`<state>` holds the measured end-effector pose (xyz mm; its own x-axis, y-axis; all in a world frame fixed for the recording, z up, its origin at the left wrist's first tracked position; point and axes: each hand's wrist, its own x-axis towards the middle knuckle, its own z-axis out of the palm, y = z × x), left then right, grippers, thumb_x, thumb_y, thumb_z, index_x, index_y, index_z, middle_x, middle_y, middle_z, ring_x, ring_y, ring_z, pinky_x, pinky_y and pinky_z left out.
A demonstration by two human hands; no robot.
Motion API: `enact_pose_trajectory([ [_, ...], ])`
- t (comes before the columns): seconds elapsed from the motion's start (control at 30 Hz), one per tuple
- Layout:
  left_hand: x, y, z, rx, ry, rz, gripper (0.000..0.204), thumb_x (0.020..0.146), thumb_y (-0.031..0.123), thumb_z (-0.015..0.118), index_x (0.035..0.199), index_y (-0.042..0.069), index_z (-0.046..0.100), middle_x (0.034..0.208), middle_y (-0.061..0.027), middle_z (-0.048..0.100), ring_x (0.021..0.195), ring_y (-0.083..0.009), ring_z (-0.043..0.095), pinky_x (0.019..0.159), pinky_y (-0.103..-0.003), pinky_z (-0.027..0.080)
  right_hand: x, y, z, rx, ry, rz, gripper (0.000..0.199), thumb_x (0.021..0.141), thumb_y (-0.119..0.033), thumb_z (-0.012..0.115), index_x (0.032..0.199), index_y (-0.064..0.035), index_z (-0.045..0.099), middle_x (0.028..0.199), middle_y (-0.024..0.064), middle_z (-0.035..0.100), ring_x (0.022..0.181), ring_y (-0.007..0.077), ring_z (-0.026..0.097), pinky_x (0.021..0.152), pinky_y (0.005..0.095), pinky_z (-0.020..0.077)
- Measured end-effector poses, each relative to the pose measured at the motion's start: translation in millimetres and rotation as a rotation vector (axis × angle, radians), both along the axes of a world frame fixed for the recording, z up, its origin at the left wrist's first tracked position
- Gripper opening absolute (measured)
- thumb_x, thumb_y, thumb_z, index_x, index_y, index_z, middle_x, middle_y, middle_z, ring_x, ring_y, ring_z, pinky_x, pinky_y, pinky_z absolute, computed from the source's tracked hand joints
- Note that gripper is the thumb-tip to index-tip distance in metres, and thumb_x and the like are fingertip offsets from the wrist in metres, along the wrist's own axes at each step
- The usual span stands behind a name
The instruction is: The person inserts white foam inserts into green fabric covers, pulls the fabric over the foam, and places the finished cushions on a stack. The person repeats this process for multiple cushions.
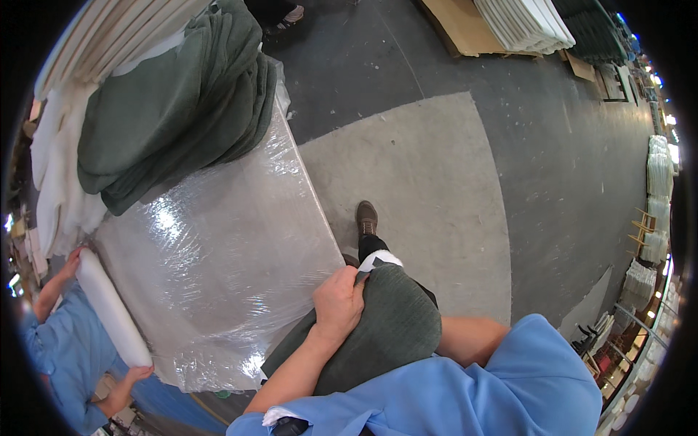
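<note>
My left hand [339, 304] is closed on the edge of a dark green fabric cushion cover [389, 330], held against my body. White padding [379, 259] shows at the cover's far opening, just beyond my fingers. My right forearm [472, 338] goes in behind the cover from the right. The cover hides my right hand, so its fingers do not show. Beside my left hand is the corner of a table [240, 247] wrapped in clear plastic film.
Green covers [167, 109] lie heaped on the table's far end, beside white padding [62, 167]. At the left a co-worker in blue [73, 349] holds a white cushion pad [115, 312] with both hands. White stacked panels [525, 25] stand far right on cardboard [458, 29].
</note>
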<state>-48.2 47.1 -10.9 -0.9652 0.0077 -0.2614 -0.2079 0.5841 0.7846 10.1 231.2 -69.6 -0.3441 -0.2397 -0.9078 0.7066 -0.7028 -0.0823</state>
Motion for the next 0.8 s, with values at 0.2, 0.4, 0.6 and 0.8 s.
enact_pose_trajectory([
  [0.2,-2,0,-2,-0.027,-0.012,-0.048,0.017,0.096,0.017,0.071,0.089,0.005,0.061,0.08,-0.015,0.064,0.075,-0.0396,0.065,0.063,-0.05,0.049,5,-1,-3,0.017,0.013,-0.016,0.05,0.108,-0.05,0.055,0.129,-0.0059,0.066,0.11,0.0067,0.07,0.096,0.0198,0.066,0.09,0.0369,0.0542],
  [0.4,-7,7,-8,-0.059,-0.002,-0.061,0.019,0.096,0.018,0.071,0.088,0.005,0.059,0.08,-0.0144,0.064,0.075,-0.0399,0.065,0.063,-0.05,0.049,5,-4,-10,0.054,0.002,-0.012,0.047,0.108,-0.047,0.057,0.129,-0.0057,0.066,0.11,0.0055,0.07,0.095,0.0182,0.065,0.089,0.0354,0.0537],
  [0.6,-17,17,-9,-0.03,-0.043,-0.085,0.02,0.096,0.018,0.072,0.088,0.005,0.059,0.08,-0.0141,0.064,0.075,-0.04,0.065,0.063,-0.05,0.048,10,-10,-16,0.116,0.014,0.011,0.044,0.109,-0.044,0.06,0.129,-0.0056,0.066,0.109,0.0044,0.069,0.094,0.0167,0.064,0.087,0.0338,0.0533],
  [0.8,-17,7,-3,0.033,0.034,-0.095,0.017,0.094,0.018,0.074,0.09,0.005,0.064,0.081,-0.0135,0.064,0.074,-0.0384,0.065,0.064,-0.049,0.049,-40,5,-39,0.502,0.381,0.287,0.041,0.109,-0.041,0.062,0.129,-0.0055,0.066,0.108,0.0033,0.069,0.093,0.0152,0.064,0.086,0.0323,0.0529],
])
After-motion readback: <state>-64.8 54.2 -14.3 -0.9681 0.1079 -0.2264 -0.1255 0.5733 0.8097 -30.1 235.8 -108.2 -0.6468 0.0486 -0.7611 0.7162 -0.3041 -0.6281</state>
